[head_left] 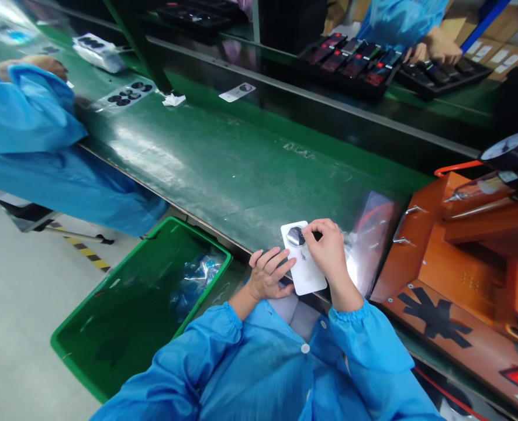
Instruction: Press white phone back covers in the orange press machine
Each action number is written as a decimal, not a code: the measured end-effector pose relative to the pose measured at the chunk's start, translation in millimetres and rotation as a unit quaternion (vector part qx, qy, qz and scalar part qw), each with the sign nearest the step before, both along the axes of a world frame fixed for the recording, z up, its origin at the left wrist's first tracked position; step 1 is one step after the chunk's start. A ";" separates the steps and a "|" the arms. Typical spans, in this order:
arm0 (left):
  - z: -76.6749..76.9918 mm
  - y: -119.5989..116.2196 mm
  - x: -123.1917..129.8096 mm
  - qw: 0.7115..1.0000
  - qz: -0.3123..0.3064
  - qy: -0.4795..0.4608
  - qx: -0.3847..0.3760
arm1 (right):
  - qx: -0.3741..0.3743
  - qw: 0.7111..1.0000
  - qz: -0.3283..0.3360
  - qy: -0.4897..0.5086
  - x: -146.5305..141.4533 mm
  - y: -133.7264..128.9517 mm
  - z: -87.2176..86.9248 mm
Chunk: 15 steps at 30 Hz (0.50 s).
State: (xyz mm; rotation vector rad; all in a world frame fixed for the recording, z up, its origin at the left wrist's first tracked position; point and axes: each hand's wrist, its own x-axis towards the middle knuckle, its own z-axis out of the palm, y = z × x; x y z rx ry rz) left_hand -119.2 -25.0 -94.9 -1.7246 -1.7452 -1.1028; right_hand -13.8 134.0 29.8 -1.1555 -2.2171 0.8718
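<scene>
A white phone-shaped panel point(308, 272) with a round dark disc point(296, 235) near its top lies tilted at the front edge of the green bench. My left hand point(268, 275) rests against the panel's left side, its fingers spread and their tips on the white surface. Over the panel's upper right is my right hand point(329, 248), its thumb and index finger pinched together at the disc's right edge. What the pinch holds, if anything, is too small to tell.
A green bin point(110, 316) with clear plastic stands below left. An orange machine point(473, 263) with a gauge is at the right. Another person's blue sleeve point(35, 111) is at the far left. A similar white panel point(237, 92) and dark trays point(351, 67) lie farther back.
</scene>
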 end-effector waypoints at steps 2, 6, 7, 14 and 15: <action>0.1 -0.5 -0.3 1.000 -0.001 -0.003 -0.003 | 0.006 1.000 0.000 -0.002 0.2 0.3 -1.4; -1.3 -0.8 -0.9 1.000 -0.003 -0.006 -0.009 | 0.015 1.000 -0.002 0.017 0.6 0.6 -3.5; -2.2 -1.0 -1.0 1.000 -0.001 -0.005 -0.013 | 0.017 1.000 -0.002 0.024 0.7 0.7 -4.0; -11.6 -3.2 -0.7 0.997 -0.006 -0.033 -0.067 | 0.024 0.999 0.001 0.040 0.9 1.9 -6.7; -11.6 -3.3 -0.7 0.997 -0.001 -0.029 -0.067 | 0.023 0.999 0.003 0.046 1.0 1.8 -6.4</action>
